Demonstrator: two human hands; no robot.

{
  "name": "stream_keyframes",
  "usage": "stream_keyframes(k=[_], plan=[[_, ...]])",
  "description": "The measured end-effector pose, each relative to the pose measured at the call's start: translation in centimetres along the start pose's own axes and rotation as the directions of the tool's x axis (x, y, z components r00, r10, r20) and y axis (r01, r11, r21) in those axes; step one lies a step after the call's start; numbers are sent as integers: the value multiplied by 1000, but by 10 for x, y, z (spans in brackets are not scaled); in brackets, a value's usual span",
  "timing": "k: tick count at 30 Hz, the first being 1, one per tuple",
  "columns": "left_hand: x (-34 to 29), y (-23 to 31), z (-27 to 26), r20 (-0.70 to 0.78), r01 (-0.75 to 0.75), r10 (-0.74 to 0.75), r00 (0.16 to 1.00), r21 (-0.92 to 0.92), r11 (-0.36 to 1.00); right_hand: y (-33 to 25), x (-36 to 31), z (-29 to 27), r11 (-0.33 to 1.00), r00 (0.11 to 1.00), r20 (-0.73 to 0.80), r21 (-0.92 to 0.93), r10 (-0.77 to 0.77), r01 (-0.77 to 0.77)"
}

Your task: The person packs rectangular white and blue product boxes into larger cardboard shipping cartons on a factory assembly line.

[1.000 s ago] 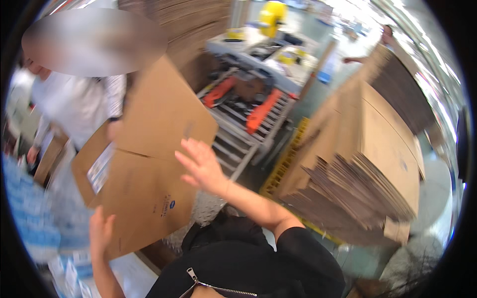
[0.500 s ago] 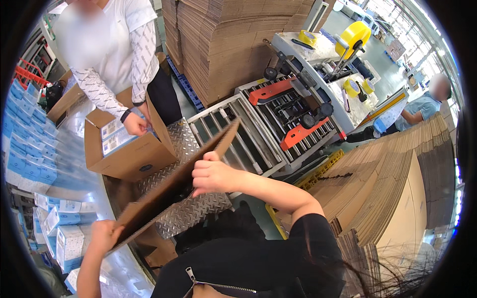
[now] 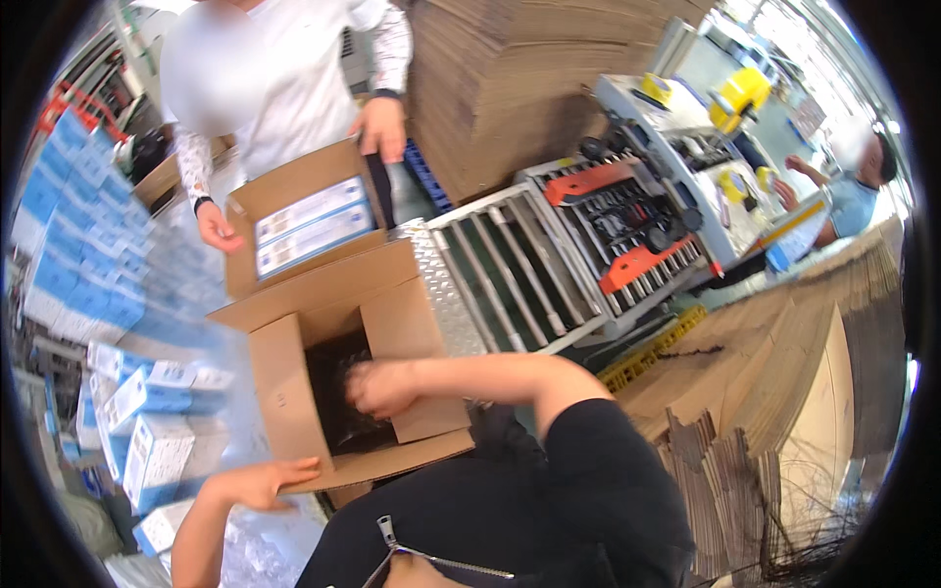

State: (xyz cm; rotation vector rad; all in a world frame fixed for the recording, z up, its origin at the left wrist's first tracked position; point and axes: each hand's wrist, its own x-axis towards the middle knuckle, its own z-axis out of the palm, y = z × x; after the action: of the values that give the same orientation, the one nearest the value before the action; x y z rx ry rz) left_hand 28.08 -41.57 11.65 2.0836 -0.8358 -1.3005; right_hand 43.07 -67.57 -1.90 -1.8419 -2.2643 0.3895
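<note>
1. In the middle of the view, just ahead of the black top [image 3: 490, 510]: an open carton [image 3: 279, 372], mouth pointing up toward the camera.
2. Long axis of the mouth running away from the body, its far end leaning somewhat left; far flap [image 3: 333, 284] and near flap [image 3: 404, 458] across the ends, left flap [image 3: 286, 392] and right flap [image 3: 397, 325] along the sides, all four folded outward. Interior dark, contents unreadable.
3. Right hand [image 3: 382, 389] curled and blurred over the mouth, reaching in across the right flap; cannot tell whether anything sits in its grasp.
4. Left hand [image 3: 260, 483] at the near flap's left corner, fingers stretched along it; cannot tell whether pinching or merely resting. Both hands apart.
5. Just beyond the far flap: a packed carton [image 3: 240, 265] with white-and-blue boxes [image 3: 312, 225] inside, between the hands of a co-worker [image 3: 304, 88] in white.
6. To the right of both cartons: patterned metal plate [image 3: 446, 284], then roller conveyor [image 3: 505, 269] leading to a machine with orange guides [image 3: 647, 263].
7. Around: blue-and-white packages [image 3: 88, 235] at left; flattened cardboard [image 3: 774, 363] at right; tall cardboard stack [image 3: 534, 88] behind; another person [image 3: 848, 208] in light blue, farther right.
</note>
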Motion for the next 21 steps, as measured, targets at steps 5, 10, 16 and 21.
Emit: stream_keyframes(k=[5, 10, 16, 21], plan=[[49, -38, -49, -841, 618, -259, 474, 108, 779, 50, -44, -155, 582, 444, -635, 11, 632, -813], [115, -141, 14, -818, -797, -461, 344, -514, 318, -50, -64, -37, 584, 570, -391, -96, 723, -806], [286, -241, 162, -423, -461, -791, 443, -864, 204, -12, -301, 77, 435, 189, -492, 452, 850, -779], [207, -18, 22, -689, -598, -300, 660, -723, 346, -41, -421, 143, -228, 68, 220, 876, 973, 425]])
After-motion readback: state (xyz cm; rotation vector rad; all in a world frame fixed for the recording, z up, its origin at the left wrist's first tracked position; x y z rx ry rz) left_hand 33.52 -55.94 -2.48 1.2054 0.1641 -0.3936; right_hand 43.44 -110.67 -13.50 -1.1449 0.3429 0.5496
